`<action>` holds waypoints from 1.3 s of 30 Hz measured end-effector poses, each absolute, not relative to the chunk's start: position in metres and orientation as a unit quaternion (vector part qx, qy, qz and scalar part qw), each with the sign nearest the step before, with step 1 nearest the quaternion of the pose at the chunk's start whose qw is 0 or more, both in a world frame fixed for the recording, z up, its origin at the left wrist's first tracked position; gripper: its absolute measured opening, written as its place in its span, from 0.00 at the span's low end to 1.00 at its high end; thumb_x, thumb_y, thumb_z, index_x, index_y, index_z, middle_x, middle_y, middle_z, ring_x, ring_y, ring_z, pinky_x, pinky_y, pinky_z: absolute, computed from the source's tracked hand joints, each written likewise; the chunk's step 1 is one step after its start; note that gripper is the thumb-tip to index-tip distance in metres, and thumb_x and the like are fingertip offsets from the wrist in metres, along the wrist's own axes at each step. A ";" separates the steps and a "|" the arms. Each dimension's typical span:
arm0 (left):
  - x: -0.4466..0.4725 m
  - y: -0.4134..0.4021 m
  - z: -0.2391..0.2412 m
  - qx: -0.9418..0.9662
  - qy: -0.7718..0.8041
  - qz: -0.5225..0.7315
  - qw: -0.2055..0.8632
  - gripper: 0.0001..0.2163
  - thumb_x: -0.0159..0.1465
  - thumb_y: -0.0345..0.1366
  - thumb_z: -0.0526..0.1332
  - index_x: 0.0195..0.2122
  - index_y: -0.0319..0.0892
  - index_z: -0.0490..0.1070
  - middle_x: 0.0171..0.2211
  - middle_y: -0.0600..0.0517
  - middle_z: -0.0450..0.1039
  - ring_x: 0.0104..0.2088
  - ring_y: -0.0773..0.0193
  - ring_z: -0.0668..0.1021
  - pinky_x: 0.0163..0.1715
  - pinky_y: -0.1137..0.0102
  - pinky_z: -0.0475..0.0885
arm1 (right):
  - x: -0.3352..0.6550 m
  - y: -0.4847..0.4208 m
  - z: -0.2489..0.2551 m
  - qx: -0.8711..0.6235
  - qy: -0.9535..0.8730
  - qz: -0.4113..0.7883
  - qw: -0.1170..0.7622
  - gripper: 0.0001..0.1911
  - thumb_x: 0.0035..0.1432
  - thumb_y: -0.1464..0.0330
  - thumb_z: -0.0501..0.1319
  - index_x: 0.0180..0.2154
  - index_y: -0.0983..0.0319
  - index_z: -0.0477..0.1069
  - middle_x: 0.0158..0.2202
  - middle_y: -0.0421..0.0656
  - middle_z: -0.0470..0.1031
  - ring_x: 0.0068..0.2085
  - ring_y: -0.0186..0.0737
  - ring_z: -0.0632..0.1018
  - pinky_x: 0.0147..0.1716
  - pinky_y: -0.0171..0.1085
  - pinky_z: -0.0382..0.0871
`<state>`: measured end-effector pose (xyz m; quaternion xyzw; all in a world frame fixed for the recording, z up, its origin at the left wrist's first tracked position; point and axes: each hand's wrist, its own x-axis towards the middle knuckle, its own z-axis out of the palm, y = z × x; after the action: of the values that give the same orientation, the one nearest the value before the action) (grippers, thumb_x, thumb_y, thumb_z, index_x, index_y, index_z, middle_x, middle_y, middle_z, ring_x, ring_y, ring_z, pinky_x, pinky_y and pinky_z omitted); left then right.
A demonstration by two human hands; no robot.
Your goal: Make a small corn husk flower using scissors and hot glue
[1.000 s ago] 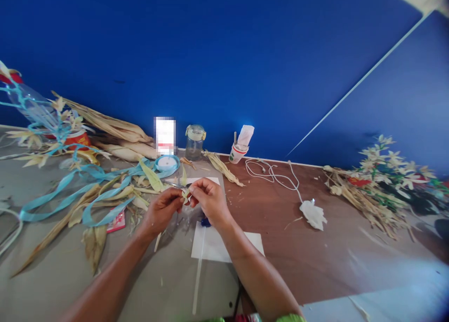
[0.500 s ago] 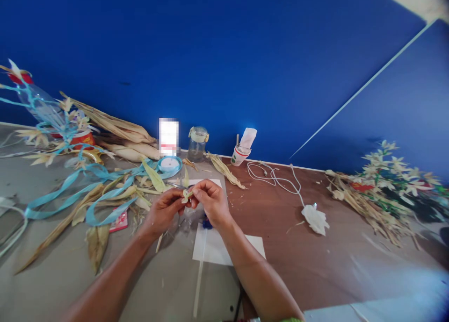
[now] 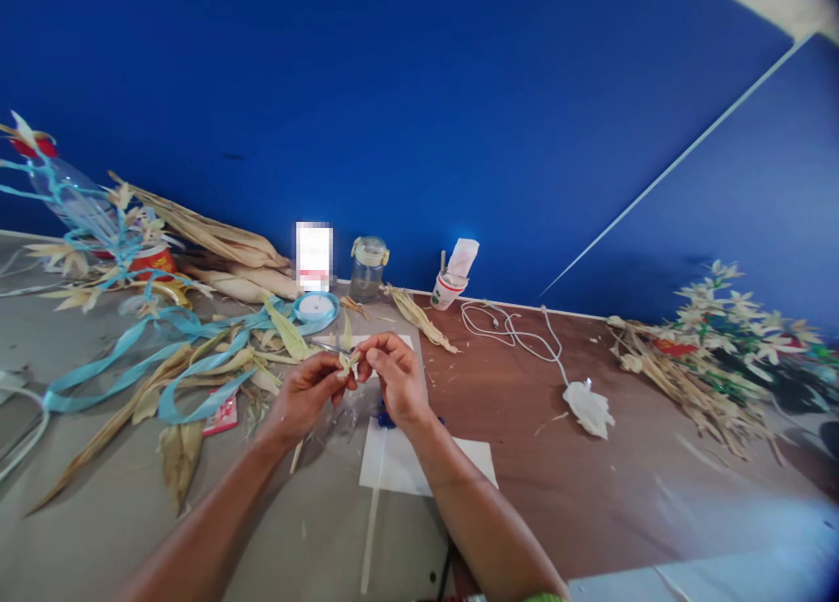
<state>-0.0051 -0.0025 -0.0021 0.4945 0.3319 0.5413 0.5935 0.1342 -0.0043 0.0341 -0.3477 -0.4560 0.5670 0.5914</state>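
Between my two hands is a small pale corn husk flower (image 3: 348, 363), its petals pointing out in several directions. My left hand (image 3: 306, 394) is closed, pinching the flower's base between thumb and fingers. At the flower's right side the fingertips of my right hand (image 3: 397, 379) are bent together against a petal; how firmly they grip it I cannot tell. Just behind the fingers lie scissors (image 3: 326, 344), partly hidden. A roll of blue ribbon (image 3: 315, 307) sits beyond them. Under my right wrist a dark blue object (image 3: 385, 417) is partly covered, beside white paper (image 3: 410, 462).
Dried corn husks (image 3: 229, 280) and loose blue ribbon (image 3: 108, 379) spread over the left side. A lidded jar (image 3: 369, 270) and a paper cup (image 3: 447, 289) stand along the blue partition (image 3: 419, 130). A white cable (image 3: 524, 335) and husk flowers (image 3: 738, 322) are to the right.
My right hand has shifted slightly up and its fingers have opened a little around the flower's petals. My left hand keeps its pinch in nearly the same place.
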 end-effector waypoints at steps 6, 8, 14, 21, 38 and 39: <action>-0.007 0.000 -0.004 0.472 0.347 0.568 0.578 0.07 0.52 0.37 0.67 0.28 0.41 0.71 0.21 0.55 0.72 0.19 0.72 0.69 0.19 0.75 0.63 | 0.126 -0.006 0.025 -0.379 -0.508 0.512 0.580 0.03 0.47 0.68 0.60 0.27 0.61 0.71 0.30 0.39 0.69 0.25 0.31 0.70 0.29 0.34 0.67; -0.008 0.001 -0.005 0.468 0.357 0.575 0.568 0.08 0.50 0.36 0.68 0.27 0.40 0.71 0.20 0.56 0.70 0.18 0.72 0.68 0.19 0.75 0.63 | 0.123 -0.009 0.024 -0.392 -0.545 0.463 0.579 0.03 0.48 0.69 0.60 0.28 0.60 0.72 0.32 0.40 0.69 0.28 0.32 0.71 0.30 0.34 0.67; -0.008 0.001 -0.008 0.460 0.360 0.571 0.577 0.08 0.49 0.35 0.67 0.26 0.40 0.70 0.20 0.57 0.68 0.18 0.73 0.68 0.19 0.76 0.64 | 0.118 -0.015 0.023 -0.395 -0.624 0.298 0.605 0.04 0.50 0.73 0.59 0.28 0.62 0.71 0.29 0.41 0.68 0.31 0.34 0.71 0.32 0.34 0.67; -0.007 -0.002 -0.005 0.460 0.359 0.555 0.593 0.09 0.50 0.37 0.68 0.26 0.39 0.70 0.18 0.58 0.68 0.18 0.73 0.68 0.20 0.76 0.63 | 0.113 -0.018 0.015 -0.394 -0.629 0.211 0.636 0.04 0.51 0.74 0.58 0.28 0.61 0.70 0.30 0.43 0.68 0.32 0.37 0.72 0.32 0.37 0.68; -0.010 0.003 -0.012 0.478 0.335 0.538 0.608 0.06 0.55 0.37 0.64 0.27 0.38 0.72 0.22 0.55 0.71 0.18 0.74 0.68 0.20 0.76 0.61 | 0.115 -0.001 0.013 -0.309 -0.434 0.606 0.591 0.10 0.41 0.68 0.67 0.30 0.61 0.72 0.24 0.34 0.64 0.20 0.28 0.68 0.19 0.31 0.66; -0.010 0.003 -0.012 0.482 0.337 0.533 0.608 0.07 0.55 0.37 0.64 0.27 0.38 0.71 0.22 0.55 0.71 0.18 0.75 0.67 0.20 0.76 0.61 | 0.116 -0.001 0.015 -0.318 -0.433 0.606 0.586 0.10 0.40 0.68 0.68 0.29 0.61 0.73 0.23 0.34 0.65 0.20 0.28 0.68 0.20 0.31 0.65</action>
<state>-0.0099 0.0034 -0.0122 0.4823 0.3375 0.5331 0.6077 0.1159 -0.0011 0.0145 -0.3184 -0.4325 0.6064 0.5864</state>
